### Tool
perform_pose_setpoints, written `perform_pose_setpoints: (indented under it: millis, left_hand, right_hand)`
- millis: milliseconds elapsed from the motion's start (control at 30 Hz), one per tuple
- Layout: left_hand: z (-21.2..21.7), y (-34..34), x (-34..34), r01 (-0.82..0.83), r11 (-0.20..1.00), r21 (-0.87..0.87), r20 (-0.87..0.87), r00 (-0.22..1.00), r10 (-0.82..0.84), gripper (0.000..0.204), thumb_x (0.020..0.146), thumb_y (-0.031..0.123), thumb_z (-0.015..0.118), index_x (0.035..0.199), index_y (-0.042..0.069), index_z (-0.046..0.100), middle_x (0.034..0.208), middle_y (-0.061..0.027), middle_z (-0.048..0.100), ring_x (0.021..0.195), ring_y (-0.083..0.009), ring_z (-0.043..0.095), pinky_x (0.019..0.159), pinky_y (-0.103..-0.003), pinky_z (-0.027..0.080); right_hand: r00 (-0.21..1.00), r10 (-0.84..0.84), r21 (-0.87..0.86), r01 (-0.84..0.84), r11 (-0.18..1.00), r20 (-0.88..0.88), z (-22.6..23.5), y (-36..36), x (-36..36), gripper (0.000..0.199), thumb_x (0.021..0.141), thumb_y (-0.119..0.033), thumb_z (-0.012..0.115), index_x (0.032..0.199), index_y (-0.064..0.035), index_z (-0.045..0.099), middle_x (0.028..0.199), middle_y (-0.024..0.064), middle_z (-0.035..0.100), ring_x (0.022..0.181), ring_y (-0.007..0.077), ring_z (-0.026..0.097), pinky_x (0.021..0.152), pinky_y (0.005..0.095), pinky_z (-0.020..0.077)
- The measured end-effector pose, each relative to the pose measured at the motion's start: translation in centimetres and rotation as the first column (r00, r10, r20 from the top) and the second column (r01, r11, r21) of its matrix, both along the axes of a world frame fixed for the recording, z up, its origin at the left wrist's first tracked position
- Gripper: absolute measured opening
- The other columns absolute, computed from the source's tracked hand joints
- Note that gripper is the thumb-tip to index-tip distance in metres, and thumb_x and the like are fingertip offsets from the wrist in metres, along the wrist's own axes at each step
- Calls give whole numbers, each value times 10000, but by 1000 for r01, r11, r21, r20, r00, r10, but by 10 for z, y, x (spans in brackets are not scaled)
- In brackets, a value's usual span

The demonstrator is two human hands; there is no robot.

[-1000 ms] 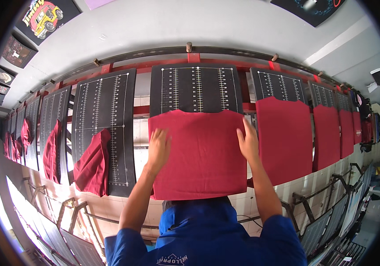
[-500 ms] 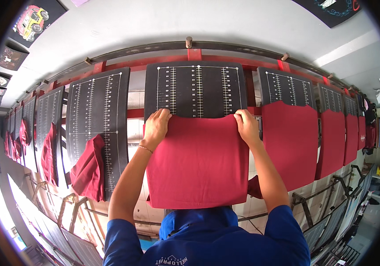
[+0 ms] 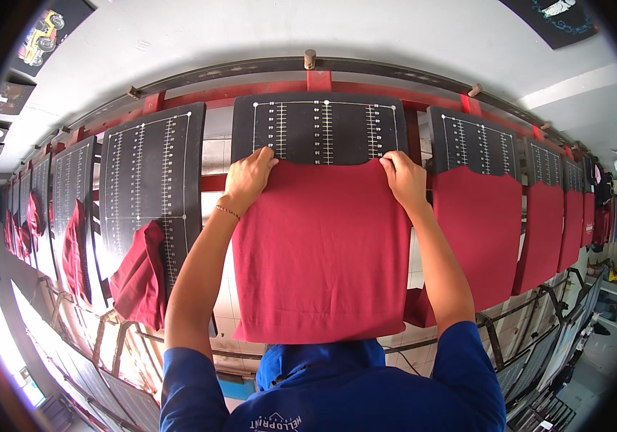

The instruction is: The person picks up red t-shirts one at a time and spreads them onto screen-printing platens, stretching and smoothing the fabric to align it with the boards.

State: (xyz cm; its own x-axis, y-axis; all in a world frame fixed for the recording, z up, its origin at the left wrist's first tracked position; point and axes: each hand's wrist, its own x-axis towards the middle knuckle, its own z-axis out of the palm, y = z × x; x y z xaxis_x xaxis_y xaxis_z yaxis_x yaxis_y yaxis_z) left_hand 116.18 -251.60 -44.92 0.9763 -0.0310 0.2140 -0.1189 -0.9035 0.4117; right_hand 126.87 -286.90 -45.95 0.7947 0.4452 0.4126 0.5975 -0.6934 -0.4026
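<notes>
A dark red fabric piece (image 3: 321, 252), which looks like a shirt panel, lies over the lower part of a black printing board (image 3: 301, 133) marked with white scales. My left hand (image 3: 247, 178) pinches its upper left corner. At the upper right corner, my right hand (image 3: 405, 180) grips the same edge between thumb and fingers. Between the hands the top edge runs nearly straight, dipping slightly. The fabric covers the board's lower portion and hangs down towards my body.
To the right, a neighbouring board (image 3: 470, 144) carries another dark red piece (image 3: 475, 230), with several more beyond. On the left board (image 3: 136, 165) lies a crumpled red cloth (image 3: 141, 277). A red and black metal rail (image 3: 251, 81) runs behind the boards, along a white wall (image 3: 251, 36).
Both hands have moved up the board, away from my body, drawing the fabric's top edge with them. More of the marked board is now covered.
</notes>
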Motion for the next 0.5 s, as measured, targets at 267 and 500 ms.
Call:
perform_pose_setpoints:
  millis: [267, 500]
  left_hand:
    - [-3, 1, 2, 13, 1000, -10, 51, 999, -13, 197, 1002, 237, 598, 917, 83, 508, 781, -112, 626, 648, -369, 640, 526, -460, 509]
    - [11, -37, -27, -121, 985, 125, 117, 987, 107, 394, 875, 277, 724, 1191, 73, 608, 1156, -96, 622, 1162, -310, 564, 925, -477, 463]
  right_hand:
    - [1000, -18, -29, 18, 999, 13, 1, 4, 0, 158, 954, -238, 673, 898, -96, 631, 824, 37, 690, 646, 272, 675, 546, 390, 520]
    - [999, 7, -19, -7, 1000, 31, 33, 22, -25, 267, 933, -285, 694, 1100, -85, 634, 1081, 80, 683, 987, 328, 653, 795, 468, 515]
